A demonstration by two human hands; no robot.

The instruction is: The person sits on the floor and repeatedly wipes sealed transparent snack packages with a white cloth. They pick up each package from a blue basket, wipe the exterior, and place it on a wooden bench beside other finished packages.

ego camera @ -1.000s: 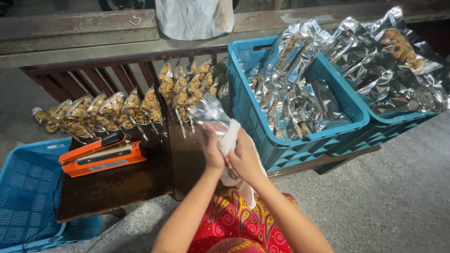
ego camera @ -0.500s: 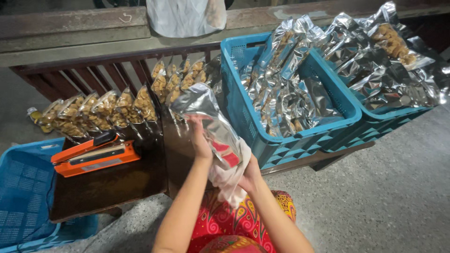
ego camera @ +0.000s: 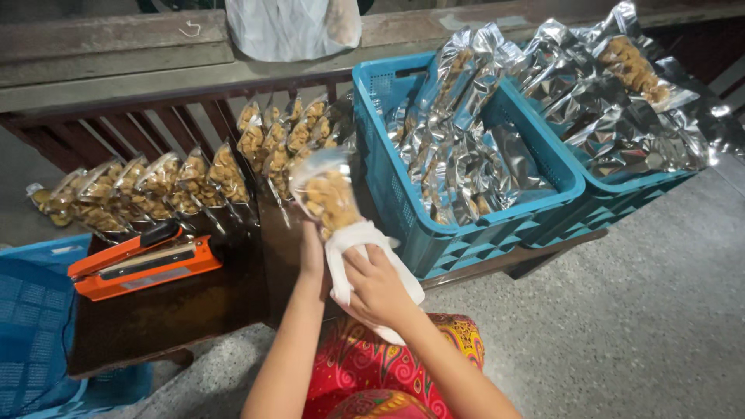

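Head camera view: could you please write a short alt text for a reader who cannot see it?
A person's left hand holds up a clear snack bag while the right hand presses a white cloth against it. An orange heat sealer lies on the dark table near rows of filled bags, and blue crates hold silver pouches.

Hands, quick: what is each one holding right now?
Left hand: shut on the snack bag, holding it up.
Right hand: shut on the white cloth, pressed against the bag.

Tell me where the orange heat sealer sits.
Head view, left side: the orange heat sealer lies on the dark wooden table, below the row of snack bags.
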